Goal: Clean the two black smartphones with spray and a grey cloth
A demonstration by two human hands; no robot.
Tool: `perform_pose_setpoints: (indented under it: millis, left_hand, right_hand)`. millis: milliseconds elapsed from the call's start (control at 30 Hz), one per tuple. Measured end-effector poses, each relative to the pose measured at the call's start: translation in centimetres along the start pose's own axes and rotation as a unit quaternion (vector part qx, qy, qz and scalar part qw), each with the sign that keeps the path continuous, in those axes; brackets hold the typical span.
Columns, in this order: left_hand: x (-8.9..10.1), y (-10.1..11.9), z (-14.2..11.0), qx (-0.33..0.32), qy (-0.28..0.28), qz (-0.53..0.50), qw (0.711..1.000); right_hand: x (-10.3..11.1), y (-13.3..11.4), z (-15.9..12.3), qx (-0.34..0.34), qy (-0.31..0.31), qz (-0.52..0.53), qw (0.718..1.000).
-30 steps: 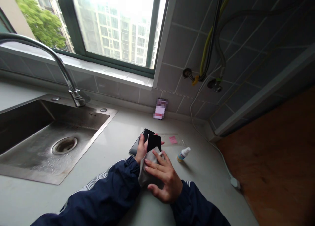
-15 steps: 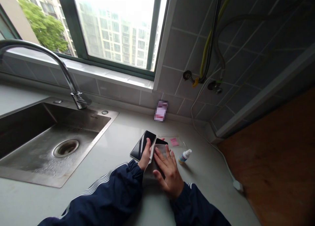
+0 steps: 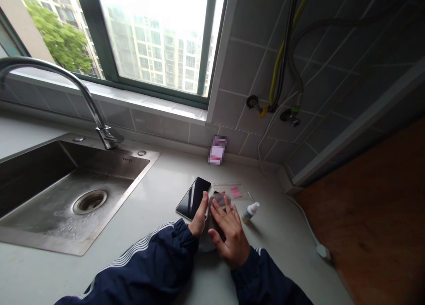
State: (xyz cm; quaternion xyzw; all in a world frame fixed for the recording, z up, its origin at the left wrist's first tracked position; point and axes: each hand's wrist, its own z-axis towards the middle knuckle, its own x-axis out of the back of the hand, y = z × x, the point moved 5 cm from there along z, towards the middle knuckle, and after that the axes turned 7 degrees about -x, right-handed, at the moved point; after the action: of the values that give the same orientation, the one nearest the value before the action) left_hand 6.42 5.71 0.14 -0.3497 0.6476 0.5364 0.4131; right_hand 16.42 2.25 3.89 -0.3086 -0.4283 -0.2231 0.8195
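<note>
A black smartphone (image 3: 193, 198) lies face up on the pale stone counter (image 3: 159, 172), its glass bare. My left hand (image 3: 200, 215) stands on its edge just beside the phone, fingers together, against a grey cloth (image 3: 206, 242). My right hand (image 3: 232, 236) rests with spread fingers on that cloth. A dark flat object (image 3: 216, 192) shows just past the cloth, mostly hidden under it and my fingers. A small white-capped spray bottle (image 3: 249, 212) stands to the right of my right hand. A clear plastic packet (image 3: 231, 191) with a pink label lies behind my hands.
A steel sink (image 3: 69, 185) with a drain and curved faucet lies to the left. A blurred packet (image 3: 217, 150) leans on the tiled wall behind. Hoses and a white cable run down the wall at right, beside a brown wooden surface.
The cloth and dark object have sunk from my raised hands to the counter. My left hand has moved off the phone's edge, and my right hand now lies flatter, with fingers spread.
</note>
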Motion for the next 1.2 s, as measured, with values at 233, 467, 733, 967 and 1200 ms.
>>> perform_pose_setpoints:
  millis: [233, 467, 733, 967, 1200]
  left_hand:
    - [0.4, 3.4, 0.6, -0.028, 0.044, 0.077, 0.996]
    - [1.7, 4.4, 1.3, -0.029, 0.069, 0.049, 0.996]
    - [1.5, 4.2, 0.9, -0.019, 0.077, -0.006, 0.997]
    - [1.3, 3.8, 0.8, -0.002, 0.056, -0.003, 0.998]
    - [2.0, 4.0, 1.0, -0.015, 0.053, 0.027, 0.998]
  right_hand:
    - [0.0, -1.3, -0.4, 0.074, -0.063, 0.006, 0.995]
    - [0.6, -1.3, 0.0, 0.062, 0.000, -0.004, 0.998]
    - [1.6, -0.9, 0.2, 0.058, 0.092, 0.019, 0.994]
    - [1.7, -0.8, 0.2, 0.068, 0.114, 0.047, 0.990]
    - [0.3, -2.1, -0.1, 0.065, -0.009, -0.004, 0.998]
